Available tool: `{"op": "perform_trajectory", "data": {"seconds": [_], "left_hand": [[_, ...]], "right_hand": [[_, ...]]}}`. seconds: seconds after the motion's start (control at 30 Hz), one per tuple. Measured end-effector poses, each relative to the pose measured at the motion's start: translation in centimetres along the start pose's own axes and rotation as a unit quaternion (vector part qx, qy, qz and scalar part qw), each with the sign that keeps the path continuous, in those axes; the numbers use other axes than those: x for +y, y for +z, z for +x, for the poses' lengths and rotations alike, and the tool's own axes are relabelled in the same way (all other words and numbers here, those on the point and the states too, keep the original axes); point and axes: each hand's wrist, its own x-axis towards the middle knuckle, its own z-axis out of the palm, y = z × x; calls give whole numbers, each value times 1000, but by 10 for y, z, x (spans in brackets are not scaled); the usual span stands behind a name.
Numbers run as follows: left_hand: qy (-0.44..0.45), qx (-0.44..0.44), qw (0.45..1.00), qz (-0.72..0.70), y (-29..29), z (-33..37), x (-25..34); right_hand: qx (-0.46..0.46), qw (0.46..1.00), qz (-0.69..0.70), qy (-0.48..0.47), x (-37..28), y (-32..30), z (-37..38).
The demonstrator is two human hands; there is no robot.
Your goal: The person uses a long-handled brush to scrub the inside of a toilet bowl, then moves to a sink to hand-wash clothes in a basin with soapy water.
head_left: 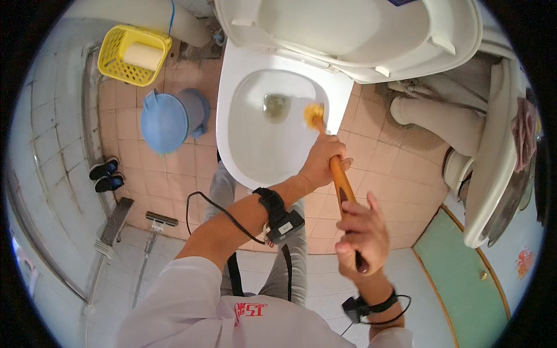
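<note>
A toilet brush (339, 176) with a long orange-brown handle slants into the white toilet bowl (228, 119). Its yellowish head (313, 115) rests against the right inner wall of the bowl, beside the murky water (276, 108). My left hand (322, 162) is closed round the upper handle, just outside the right rim. Lower down, near the dark handle end, my right hand (366, 235) holds the handle loosely, its fingers slightly blurred. Behind the bowl the toilet seat and lid (360, 29) stand raised.
Left of the toilet are a lidded blue bin (165, 123) and a yellow basket (134, 55) with a paper roll. Dark shoes (107, 175) and a floor squeegee (155, 223) lie further left. At right, a washbasin (493, 156) juts out above a green cabinet door (458, 272).
</note>
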Motion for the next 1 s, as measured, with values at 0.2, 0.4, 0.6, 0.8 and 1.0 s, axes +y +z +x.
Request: {"op": "perform_trajectory", "data": {"seconds": [0.2, 0.4, 0.6, 0.8, 1.0], "left_hand": [[-121, 37, 992, 29, -7, -58, -6], [-55, -30, 968, 242, -65, -60, -45], [3, 35, 997, 63, -68, -11, -102], [-9, 53, 992, 114, -75, 13, -152], [5, 79, 981, 175, -74, 10, -61]], "right_hand": [[18, 948, 217, 230, -2, -6, 66], [89, 925, 335, 156, 40, 52, 0], [-33, 991, 126, 8, 53, 103, 21], [-33, 992, 120, 31, 95, 125, 50], [-66, 992, 90, -59, 49, 67, 33]]}}
